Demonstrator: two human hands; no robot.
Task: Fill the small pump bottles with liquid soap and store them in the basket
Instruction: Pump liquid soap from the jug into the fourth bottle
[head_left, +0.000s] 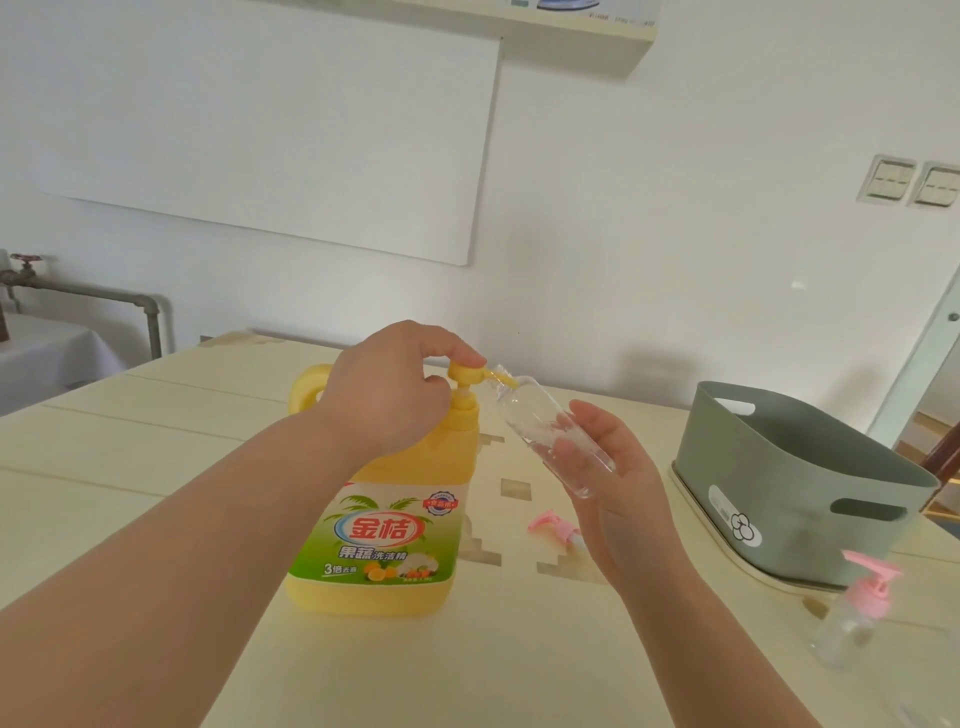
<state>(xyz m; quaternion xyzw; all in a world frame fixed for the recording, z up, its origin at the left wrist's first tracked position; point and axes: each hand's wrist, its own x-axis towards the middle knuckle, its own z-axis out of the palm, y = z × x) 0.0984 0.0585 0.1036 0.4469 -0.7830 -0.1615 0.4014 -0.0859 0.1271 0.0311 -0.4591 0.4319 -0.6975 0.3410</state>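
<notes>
A big yellow soap jug (384, 530) with a pump head (464, 375) stands mid-table. My left hand (387, 387) rests on top of the pump, fingers curled over its head. My right hand (602, 467) holds a small clear bottle (545, 436) tilted, its open mouth up against the pump's spout. A little clear liquid lies inside the bottle. Its pink pump cap (553, 527) lies loose on the table below my right hand. A second small clear bottle (857, 618) with a pink pump stands upright at the right. The grey-green basket (795, 483) sits behind that bottle.
The basket stands on a cream tray or lid (727, 551) near the table's right edge. The pale yellow table (156, 467) runs back to a white wall. A pipe with a valve (78, 291) is at far left.
</notes>
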